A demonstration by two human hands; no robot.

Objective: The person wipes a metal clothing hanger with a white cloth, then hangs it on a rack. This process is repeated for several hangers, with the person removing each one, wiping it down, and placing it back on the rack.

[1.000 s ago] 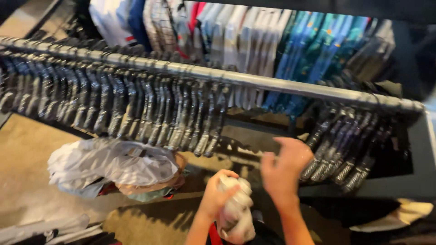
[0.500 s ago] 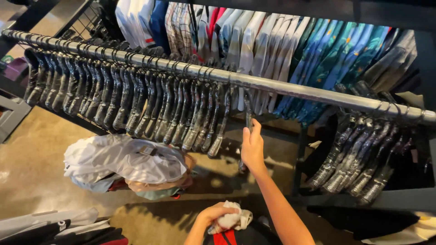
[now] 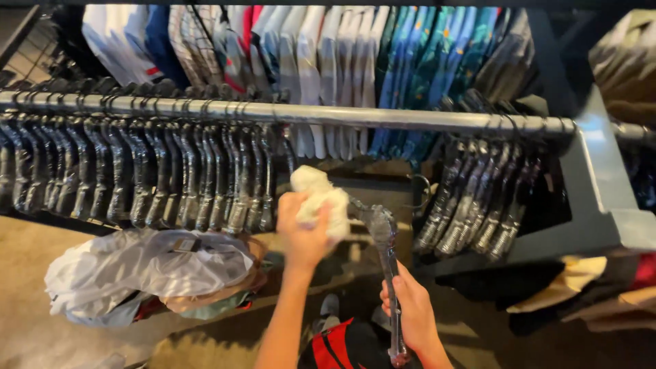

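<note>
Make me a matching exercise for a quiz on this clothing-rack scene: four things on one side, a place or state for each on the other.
Things:
1. cloth
2. loose hanger
3. rail
4. plastic bundle

Places or states:
a. runs across the picture, hung with empty hangers
b. lies on the floor, lower left
c. bunched in the left hand
d. held off the rail by the right hand

Pairs: 1-c, 2-d, 3-a, 4-b
</note>
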